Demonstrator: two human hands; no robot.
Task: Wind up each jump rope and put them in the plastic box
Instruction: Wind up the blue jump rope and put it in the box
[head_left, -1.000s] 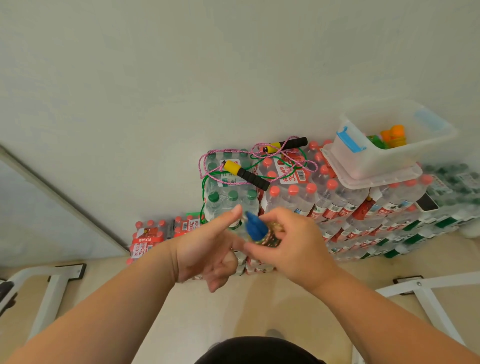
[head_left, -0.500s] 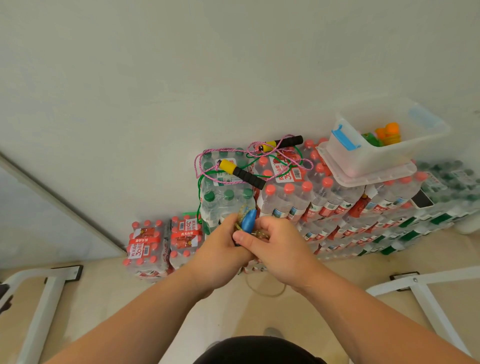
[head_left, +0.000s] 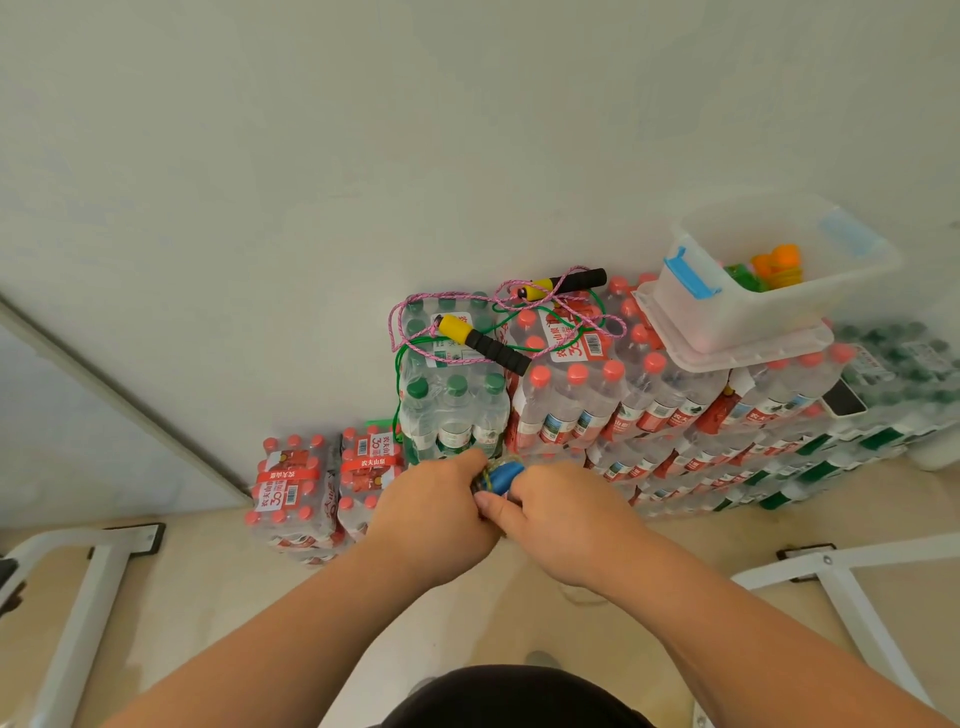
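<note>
plastic box (head_left: 748, 306) – translucent, smooth plastic; beside it, shrink-wrapped bottle packs (head_left: 566, 400) glossy; jump rope (head_left: 488, 344) grips – matt black foam.

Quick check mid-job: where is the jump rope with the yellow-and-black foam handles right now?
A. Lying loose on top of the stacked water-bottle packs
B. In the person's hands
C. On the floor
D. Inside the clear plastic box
A: the pink jump rope with yellow-and-black foam handles lies loose on the stacked water-bottle packs, left of the clear plastic box.

One camera on the person's head looks forward and down, close above both hands (head_left: 498, 512), toward stacked bottles (head_left: 571, 405) by the wall (head_left: 363, 156).
</note>
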